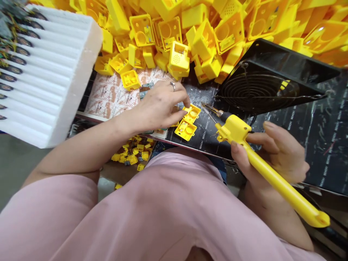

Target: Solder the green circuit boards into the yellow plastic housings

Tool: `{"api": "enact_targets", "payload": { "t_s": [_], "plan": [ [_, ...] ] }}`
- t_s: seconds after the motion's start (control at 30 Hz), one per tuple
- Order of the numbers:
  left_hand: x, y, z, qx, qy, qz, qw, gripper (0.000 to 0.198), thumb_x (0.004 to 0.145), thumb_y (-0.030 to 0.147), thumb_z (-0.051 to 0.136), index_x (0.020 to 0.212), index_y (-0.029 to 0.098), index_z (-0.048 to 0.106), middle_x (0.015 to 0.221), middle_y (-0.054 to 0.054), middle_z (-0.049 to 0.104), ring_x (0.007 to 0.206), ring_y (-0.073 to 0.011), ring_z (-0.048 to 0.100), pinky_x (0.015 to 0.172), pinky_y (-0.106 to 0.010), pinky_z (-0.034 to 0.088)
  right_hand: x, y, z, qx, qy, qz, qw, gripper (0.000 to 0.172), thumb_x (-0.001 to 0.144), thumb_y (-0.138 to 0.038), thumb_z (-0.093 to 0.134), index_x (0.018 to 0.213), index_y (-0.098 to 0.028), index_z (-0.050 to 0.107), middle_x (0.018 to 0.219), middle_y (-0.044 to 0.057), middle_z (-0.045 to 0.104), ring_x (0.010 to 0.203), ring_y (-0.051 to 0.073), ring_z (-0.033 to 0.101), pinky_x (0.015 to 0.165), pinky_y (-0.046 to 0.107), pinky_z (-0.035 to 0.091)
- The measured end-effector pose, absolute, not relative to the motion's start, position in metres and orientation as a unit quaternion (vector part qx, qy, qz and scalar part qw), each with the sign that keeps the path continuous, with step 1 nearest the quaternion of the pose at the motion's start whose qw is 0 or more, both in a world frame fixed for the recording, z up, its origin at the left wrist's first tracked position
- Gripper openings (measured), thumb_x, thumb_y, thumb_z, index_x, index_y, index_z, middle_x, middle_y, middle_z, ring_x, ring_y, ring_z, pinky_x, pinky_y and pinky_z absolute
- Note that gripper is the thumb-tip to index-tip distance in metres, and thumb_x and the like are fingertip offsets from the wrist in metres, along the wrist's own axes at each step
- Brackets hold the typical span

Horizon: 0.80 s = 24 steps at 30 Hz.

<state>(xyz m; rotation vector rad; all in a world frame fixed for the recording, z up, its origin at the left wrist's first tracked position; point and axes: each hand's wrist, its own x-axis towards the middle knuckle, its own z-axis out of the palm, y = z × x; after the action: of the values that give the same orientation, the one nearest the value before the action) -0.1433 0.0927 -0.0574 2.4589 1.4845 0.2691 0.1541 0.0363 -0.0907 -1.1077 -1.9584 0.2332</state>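
My right hand (280, 154) is wrapped round a yellow soldering iron (272, 174), whose metal tip and thin feed tube point left toward the middle of the bench. Bent over two small yellow plastic housings, my left hand (165, 103) has its thumb and fingers closed at the left edge of the upper housing (192, 113). The lower housing (186, 130) lies just in front of it, open side up, with a round grille inside. A small gap separates the iron's tip from the upper housing. Part of the left fingertips is hidden.
Yellow plastic cases (179, 58) are heaped along the back. A black fan (252, 87) stands tilted at right. On the left is a white foam tray (67, 65) bearing round parts with wires. Small yellow parts (133, 159) lie below the bench (206, 134) edge.
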Motion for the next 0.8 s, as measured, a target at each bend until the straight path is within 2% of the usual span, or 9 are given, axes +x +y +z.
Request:
{"api": "enact_targets", "payload": {
  "t_s": [0.1,0.17,0.33,0.47,0.6,0.67,0.8],
  "plan": [
    [-0.141,0.084,-0.063,0.849,0.505,0.109,0.110,0.023,0.098,0.030,0.053,0.095,0.025,0.075,0.107,-0.004,0.076,0.115,-0.0285,0.065,0.112,-0.052,0.044,0.151,0.036,-0.091,-0.444,-0.767,0.077,0.458,0.070,0.088,-0.025,0.084,0.151,-0.038,0.056,0.115,0.002,0.079,0.076,0.023,0.077,0.063,0.037,0.062],
    [-0.136,0.081,-0.066,0.850,0.505,0.113,0.095,0.023,0.099,0.031,0.053,0.097,0.026,0.075,0.111,-0.004,0.076,0.118,-0.0297,0.063,0.114,-0.057,0.041,0.149,0.037,-0.089,-0.437,-0.774,0.081,0.451,0.071,0.087,-0.023,0.084,0.151,-0.040,0.056,0.117,0.002,0.079,0.077,0.023,0.077,0.064,0.037,0.062],
    [-0.127,0.078,-0.063,0.859,0.504,0.068,0.056,0.026,0.103,0.031,0.049,0.098,0.025,0.074,0.116,-0.004,0.076,0.120,-0.0275,0.060,0.118,-0.056,0.038,0.151,0.036,-0.087,-0.447,-0.771,0.053,0.452,0.068,0.085,-0.021,0.085,0.147,-0.037,0.060,0.108,0.001,0.079,0.075,0.024,0.077,0.065,0.038,0.063],
    [-0.134,0.081,-0.065,0.858,0.505,0.070,0.058,0.033,0.105,0.027,0.045,0.093,0.025,0.076,0.106,-0.002,0.078,0.112,-0.0259,0.063,0.116,-0.056,0.039,0.153,0.035,-0.088,-0.439,-0.770,0.073,0.457,0.061,0.088,-0.025,0.084,0.144,-0.035,0.063,0.106,0.002,0.080,0.077,0.022,0.077,0.071,0.037,0.065],
    [-0.144,0.082,-0.077,0.849,0.508,0.126,0.078,0.029,0.103,0.029,0.051,0.094,0.030,0.079,0.098,0.001,0.078,0.106,-0.0246,0.065,0.115,-0.058,0.039,0.155,0.036,-0.093,-0.443,-0.755,0.075,0.478,0.056,0.086,-0.027,0.086,0.139,-0.034,0.066,0.110,0.000,0.079,0.071,0.017,0.076,0.061,0.030,0.061],
    [-0.144,0.082,-0.081,0.839,0.523,0.135,0.069,0.027,0.101,0.028,0.053,0.096,0.030,0.079,0.092,0.000,0.077,0.103,-0.0251,0.066,0.113,-0.059,0.040,0.156,0.037,-0.096,-0.440,-0.753,0.086,0.483,0.058,0.086,-0.027,0.086,0.139,-0.034,0.066,0.112,0.000,0.080,0.072,0.017,0.076,0.058,0.029,0.059],
    [-0.140,0.081,-0.080,0.828,0.543,0.135,0.046,0.029,0.100,0.027,0.051,0.091,0.027,0.079,0.081,-0.001,0.072,0.098,-0.0259,0.067,0.108,-0.060,0.043,0.160,0.038,-0.095,-0.406,-0.781,0.096,0.464,0.065,0.085,-0.026,0.087,0.144,-0.036,0.063,0.110,-0.001,0.081,0.076,0.020,0.079,0.063,0.033,0.064]
  ]
}}
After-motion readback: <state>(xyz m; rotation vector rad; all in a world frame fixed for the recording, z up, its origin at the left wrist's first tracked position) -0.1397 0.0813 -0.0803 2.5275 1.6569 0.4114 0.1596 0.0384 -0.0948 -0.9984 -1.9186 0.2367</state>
